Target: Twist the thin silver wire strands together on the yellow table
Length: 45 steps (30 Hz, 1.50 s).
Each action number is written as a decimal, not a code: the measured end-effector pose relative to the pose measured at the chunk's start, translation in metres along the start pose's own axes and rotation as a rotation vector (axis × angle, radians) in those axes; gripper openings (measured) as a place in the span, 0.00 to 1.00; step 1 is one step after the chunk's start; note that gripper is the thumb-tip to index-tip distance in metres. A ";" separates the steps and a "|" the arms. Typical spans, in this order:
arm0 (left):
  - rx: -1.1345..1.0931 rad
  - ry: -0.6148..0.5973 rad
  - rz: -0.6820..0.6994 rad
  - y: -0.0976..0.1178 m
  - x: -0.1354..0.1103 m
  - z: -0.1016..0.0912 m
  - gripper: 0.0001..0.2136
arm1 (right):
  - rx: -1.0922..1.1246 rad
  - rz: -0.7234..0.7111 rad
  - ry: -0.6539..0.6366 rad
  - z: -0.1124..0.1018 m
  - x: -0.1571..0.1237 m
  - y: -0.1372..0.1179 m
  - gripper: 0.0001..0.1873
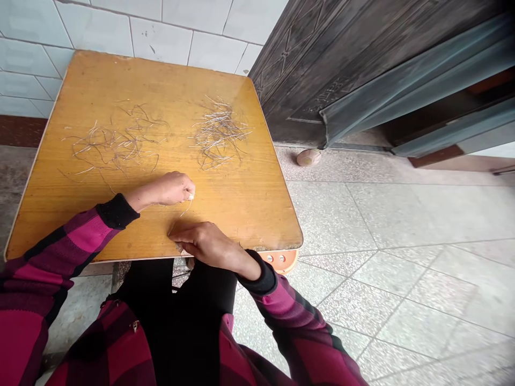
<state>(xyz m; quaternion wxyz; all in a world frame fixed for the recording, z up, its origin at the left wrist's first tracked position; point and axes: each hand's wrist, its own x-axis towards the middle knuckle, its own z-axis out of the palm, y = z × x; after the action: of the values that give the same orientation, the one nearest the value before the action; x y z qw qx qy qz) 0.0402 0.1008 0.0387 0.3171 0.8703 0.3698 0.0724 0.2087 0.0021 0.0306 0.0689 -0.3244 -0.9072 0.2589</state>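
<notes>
Between my two hands runs a thin, slightly bent wire (185, 212) above the near part of the wooden table (249, 214). My left hand (173, 188) is closed in a pinch on its upper end, with something whitish at the fingertips. Nearer the table's front edge, my right hand (207, 242) pinches the lower end between thumb and fingers. A loose, tangled pile of bent wires (116, 142) lies beyond my left hand. Farther right, a denser pile of straighter, shinier wires (219, 131) rests on the tabletop.
White wall tiles (161, 32) border the table's far side. To the right stand a dark carved door (289, 80) and a grey-blue curtain (362, 115). A roundish pale object (308, 157) lies on the tiled floor (386, 214). Something orange (284, 260) shows under the table's near right corner.
</notes>
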 end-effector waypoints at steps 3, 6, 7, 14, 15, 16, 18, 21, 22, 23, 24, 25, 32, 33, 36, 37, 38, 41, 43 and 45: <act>0.026 -0.024 0.012 0.001 0.003 0.004 0.09 | -0.046 -0.118 -0.004 0.002 0.007 0.001 0.13; 0.049 -0.033 0.019 0.002 0.006 0.008 0.09 | -0.131 -0.127 0.034 0.007 0.009 0.007 0.13; 0.055 -0.031 0.025 0.002 0.006 0.008 0.10 | -0.140 -0.128 0.049 0.010 0.008 0.009 0.12; 0.092 -0.008 0.068 0.003 0.006 0.011 0.10 | 0.061 -0.133 0.172 0.019 -0.003 0.025 0.12; 0.087 0.004 0.077 0.003 0.007 0.012 0.10 | 0.095 -0.126 0.188 0.018 -0.003 0.026 0.13; 0.077 0.018 0.079 0.003 0.007 0.013 0.11 | 0.121 -0.125 0.200 0.017 -0.003 0.026 0.13; 0.059 0.053 0.054 0.004 0.008 0.015 0.11 | 0.147 -0.134 0.209 0.016 -0.002 0.026 0.13; 0.069 0.096 -0.007 0.006 0.009 0.020 0.11 | 0.149 -0.141 0.221 0.016 -0.001 0.026 0.12; 0.076 0.102 -0.021 0.007 0.009 0.021 0.11 | 0.150 -0.143 0.230 0.016 -0.001 0.026 0.12; 0.082 0.105 -0.031 0.008 0.009 0.022 0.11 | 0.152 -0.147 0.243 0.017 -0.001 0.026 0.12; 0.085 0.106 -0.037 0.008 0.010 0.023 0.12 | 0.155 -0.151 0.258 0.017 -0.001 0.026 0.11; 0.086 0.106 -0.042 0.008 0.010 0.024 0.12 | 0.156 -0.154 0.273 0.018 -0.002 0.026 0.11; 0.029 0.265 -0.007 0.002 -0.003 0.015 0.07 | 0.032 -0.096 0.393 0.029 -0.009 0.024 0.11; 0.029 0.344 -0.011 0.003 -0.009 0.012 0.07 | 0.027 -0.098 0.428 0.030 -0.010 0.025 0.10; 0.064 0.541 0.000 0.012 -0.036 0.005 0.06 | 0.063 -0.112 0.514 0.034 -0.011 0.027 0.09; 0.074 0.589 0.009 0.017 -0.047 0.005 0.06 | 0.077 -0.109 0.527 0.035 -0.012 0.028 0.09; 0.098 0.652 0.007 0.021 -0.059 0.006 0.06 | 0.089 -0.103 0.534 0.035 -0.012 0.028 0.09; 0.141 0.840 -0.095 0.030 -0.089 0.016 0.06 | 0.106 -0.076 0.538 0.033 -0.012 0.027 0.09; 0.023 0.749 -0.165 0.031 -0.100 0.026 0.07 | 0.101 -0.066 0.537 0.032 -0.012 0.023 0.09; -0.103 0.514 -0.211 0.029 -0.102 0.034 0.08 | 0.083 -0.056 0.528 0.031 -0.012 0.018 0.09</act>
<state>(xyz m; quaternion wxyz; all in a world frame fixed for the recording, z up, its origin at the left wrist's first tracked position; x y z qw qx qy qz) -0.0028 -0.0016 0.0405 0.2624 0.7628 0.5226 0.2760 0.2191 -0.0070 -0.0044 0.3233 -0.3523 -0.8552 0.2002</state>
